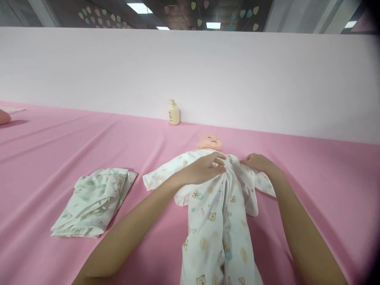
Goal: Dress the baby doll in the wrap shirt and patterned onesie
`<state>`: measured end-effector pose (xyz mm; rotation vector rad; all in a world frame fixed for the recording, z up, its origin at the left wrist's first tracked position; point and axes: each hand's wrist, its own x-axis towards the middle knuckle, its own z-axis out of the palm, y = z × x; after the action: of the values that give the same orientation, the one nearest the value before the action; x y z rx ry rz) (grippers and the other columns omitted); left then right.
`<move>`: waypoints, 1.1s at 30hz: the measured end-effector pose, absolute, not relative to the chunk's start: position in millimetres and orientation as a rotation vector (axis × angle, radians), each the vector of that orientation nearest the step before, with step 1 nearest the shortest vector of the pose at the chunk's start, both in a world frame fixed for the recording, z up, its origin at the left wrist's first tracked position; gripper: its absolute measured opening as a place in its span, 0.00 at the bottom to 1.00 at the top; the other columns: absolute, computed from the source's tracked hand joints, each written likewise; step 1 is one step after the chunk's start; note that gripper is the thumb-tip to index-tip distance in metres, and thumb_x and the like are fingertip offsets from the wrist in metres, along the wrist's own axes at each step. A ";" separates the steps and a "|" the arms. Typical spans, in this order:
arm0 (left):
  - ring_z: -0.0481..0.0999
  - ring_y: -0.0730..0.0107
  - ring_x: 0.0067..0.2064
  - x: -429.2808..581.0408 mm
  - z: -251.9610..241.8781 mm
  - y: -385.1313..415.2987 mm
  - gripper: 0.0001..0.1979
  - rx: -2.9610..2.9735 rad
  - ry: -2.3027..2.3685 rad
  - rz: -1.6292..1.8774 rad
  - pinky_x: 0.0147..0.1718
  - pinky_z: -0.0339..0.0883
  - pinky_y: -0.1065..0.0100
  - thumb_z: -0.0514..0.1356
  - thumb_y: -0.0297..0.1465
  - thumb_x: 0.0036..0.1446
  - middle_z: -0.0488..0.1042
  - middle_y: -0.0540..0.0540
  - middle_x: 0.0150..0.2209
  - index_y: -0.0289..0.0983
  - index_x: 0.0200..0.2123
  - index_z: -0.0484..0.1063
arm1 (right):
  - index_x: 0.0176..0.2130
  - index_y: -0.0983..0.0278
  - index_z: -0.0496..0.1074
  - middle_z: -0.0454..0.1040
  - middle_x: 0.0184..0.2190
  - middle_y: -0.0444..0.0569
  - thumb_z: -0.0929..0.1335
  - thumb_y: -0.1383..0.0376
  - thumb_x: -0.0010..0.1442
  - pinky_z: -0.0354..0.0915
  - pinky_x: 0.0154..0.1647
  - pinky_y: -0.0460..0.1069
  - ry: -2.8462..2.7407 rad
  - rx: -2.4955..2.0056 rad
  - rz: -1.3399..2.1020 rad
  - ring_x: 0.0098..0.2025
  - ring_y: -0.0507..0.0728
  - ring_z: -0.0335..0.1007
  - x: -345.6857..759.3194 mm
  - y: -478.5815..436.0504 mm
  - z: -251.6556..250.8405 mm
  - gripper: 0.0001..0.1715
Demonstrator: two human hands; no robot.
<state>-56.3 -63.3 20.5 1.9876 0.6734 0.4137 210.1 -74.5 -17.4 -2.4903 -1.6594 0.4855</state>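
A baby doll (210, 142) lies face up on the pink sheet, its head toward the white wall. White baby clothes (212, 215) printed with small bears cover its body, with sleeves spread to both sides. My left hand (206, 168) rests on the chest of the clothes, its fingers slightly curled and apart near the front opening. At the doll's shoulder on the right, my right hand (257, 163) has its fingers pressed together on the white fabric of the sleeve.
A folded white cloth (93, 202) with green prints lies on the pink sheet (127, 138) at the left. A cream pump bottle (174, 114) stands against the white wall (190, 75). Part of a skin-toned object (4, 117) shows at the far left edge.
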 end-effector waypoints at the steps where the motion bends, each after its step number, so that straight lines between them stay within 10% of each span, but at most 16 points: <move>1: 0.70 0.63 0.52 -57.9 24.3 -75.7 0.22 2.067 0.646 0.377 0.40 0.66 0.69 0.54 0.40 0.58 0.67 0.46 0.55 0.45 0.56 0.62 | 0.34 0.68 0.71 0.74 0.31 0.55 0.62 0.53 0.57 0.59 0.26 0.48 -1.716 -2.464 0.514 0.29 0.57 0.70 210.9 -74.2 -18.7 0.20; 7: 0.72 0.65 0.50 -74.1 44.9 -133.3 0.19 2.498 0.381 0.167 0.43 0.66 0.67 0.51 0.36 0.62 0.66 0.50 0.56 0.50 0.56 0.61 | 0.45 0.67 0.70 0.72 0.36 0.52 0.69 0.64 0.49 0.62 0.30 0.46 -1.628 -2.187 0.524 0.32 0.54 0.68 216.5 -66.5 -25.6 0.21; 17: 0.65 0.68 0.22 -77.3 31.6 -101.4 0.13 2.847 1.124 -0.170 0.20 0.52 0.67 0.50 0.35 0.59 0.68 0.46 0.24 0.35 0.26 0.67 | 0.52 0.52 0.67 0.70 0.40 0.43 0.66 0.60 0.54 0.67 0.28 0.44 -1.210 -0.982 0.995 0.27 0.47 0.65 148.6 -115.6 52.9 0.24; 21: 0.53 0.75 0.17 -81.3 37.9 -97.7 0.16 2.828 0.871 -0.065 0.18 0.44 0.67 0.47 0.30 0.61 0.60 0.50 0.17 0.36 0.20 0.58 | 0.47 0.58 0.69 0.70 0.35 0.44 0.69 0.62 0.53 0.68 0.28 0.45 -1.146 -1.101 0.963 0.26 0.48 0.66 143.1 -106.8 45.0 0.19; 28: 0.64 0.76 0.23 -68.0 41.0 -86.6 0.14 2.486 0.642 0.347 0.23 0.53 0.70 0.47 0.37 0.63 0.70 0.51 0.26 0.38 0.29 0.65 | 0.35 0.63 0.71 0.73 0.32 0.49 0.68 0.56 0.54 0.65 0.29 0.47 -1.822 -1.865 0.694 0.31 0.54 0.69 137.1 -99.5 18.1 0.13; 33: 0.66 0.70 0.27 -45.4 -5.0 -42.4 0.13 2.586 1.020 0.787 0.27 0.54 0.68 0.46 0.30 0.62 0.70 0.47 0.27 0.37 0.26 0.63 | 0.43 0.62 0.71 0.74 0.30 0.47 0.66 0.48 0.56 0.61 0.22 0.44 -2.164 -1.584 1.385 0.23 0.50 0.67 129.6 -128.2 45.7 0.24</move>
<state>-45.4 -42.4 -5.0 2.5860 1.0198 0.7871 129.6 -128.2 45.7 -1.5836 -2.1640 1.3855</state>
